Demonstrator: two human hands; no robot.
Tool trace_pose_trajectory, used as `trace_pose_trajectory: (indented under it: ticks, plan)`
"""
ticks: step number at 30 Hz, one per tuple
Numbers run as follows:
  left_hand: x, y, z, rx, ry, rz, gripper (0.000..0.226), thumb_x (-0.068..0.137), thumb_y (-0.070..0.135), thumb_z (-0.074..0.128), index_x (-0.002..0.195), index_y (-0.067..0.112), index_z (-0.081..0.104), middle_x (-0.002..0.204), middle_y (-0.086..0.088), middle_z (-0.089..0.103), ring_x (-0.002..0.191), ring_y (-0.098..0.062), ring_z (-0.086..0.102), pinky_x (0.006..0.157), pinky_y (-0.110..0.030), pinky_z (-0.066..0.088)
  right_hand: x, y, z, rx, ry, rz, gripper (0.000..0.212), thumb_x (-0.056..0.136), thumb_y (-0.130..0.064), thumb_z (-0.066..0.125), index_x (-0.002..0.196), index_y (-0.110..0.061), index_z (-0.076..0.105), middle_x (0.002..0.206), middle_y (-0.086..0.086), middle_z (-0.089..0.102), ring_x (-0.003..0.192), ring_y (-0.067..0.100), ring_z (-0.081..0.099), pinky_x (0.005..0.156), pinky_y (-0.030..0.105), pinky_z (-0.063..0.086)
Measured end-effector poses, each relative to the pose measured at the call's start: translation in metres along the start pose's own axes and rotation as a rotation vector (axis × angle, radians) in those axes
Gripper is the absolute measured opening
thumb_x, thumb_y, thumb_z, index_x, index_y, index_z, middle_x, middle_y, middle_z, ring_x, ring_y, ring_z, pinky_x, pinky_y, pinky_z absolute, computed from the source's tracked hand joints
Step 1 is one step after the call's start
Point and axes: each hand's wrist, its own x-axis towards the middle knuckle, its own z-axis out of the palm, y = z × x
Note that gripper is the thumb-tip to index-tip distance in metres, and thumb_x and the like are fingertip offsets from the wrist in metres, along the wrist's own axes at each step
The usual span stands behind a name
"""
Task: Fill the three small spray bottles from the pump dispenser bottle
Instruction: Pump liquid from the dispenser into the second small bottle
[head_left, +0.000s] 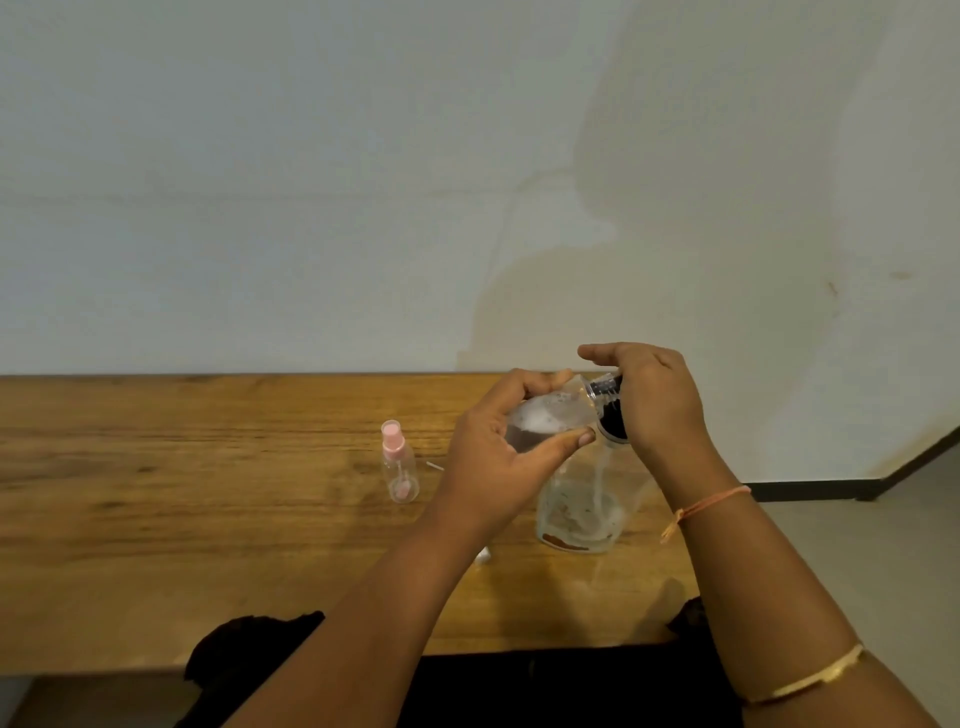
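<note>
No readable text, label, brand or number on any bottle, nor elsewhere in view.

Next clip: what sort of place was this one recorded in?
Probably a plain room indoors, home or small workroom; I cannot tell which. A wooden table stands against a bare, stained white wall, and a dark skirting board runs along a pale floor at the right.
</note>
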Motion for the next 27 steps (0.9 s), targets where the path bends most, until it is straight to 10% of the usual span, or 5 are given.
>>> trace_pose_trajectory:
  ticks: [5, 27]
  plan:
    - [0.002, 0.007, -0.001, 0.042, -0.004, 0.051, 0.039, 0.062, 0.028, 0.082, 0.085, 0.05, 0.058, 0.104, 0.035, 0.063, 0.107, 0.005, 0.059, 0.087, -0.016, 0.049, -0.001, -0.007, -0.004, 0.063, -0.015, -0.011, 0.037, 0.095, -0.011, 0.034, 0.107, -0.016, 0.069, 0.081, -0.021, 0.044, 0.103, 0.012, 0.048, 0.096, 0.031, 0.041]
    - [-0.001, 0.006, 0.0, -0.059, -0.029, 0.018, 0.035, 0.066, 0.006, 0.078, 0.084, 0.026, 0.055, 0.099, 0.034, 0.064, 0.105, 0.009, 0.059, 0.081, -0.009, 0.047, -0.003, -0.013, -0.007, 0.064, -0.002, -0.016, 0.036, 0.094, -0.014, 0.037, 0.108, -0.018, 0.069, 0.072, -0.02, 0.04, 0.082, 0.003, 0.043, 0.095, 0.032, 0.039]
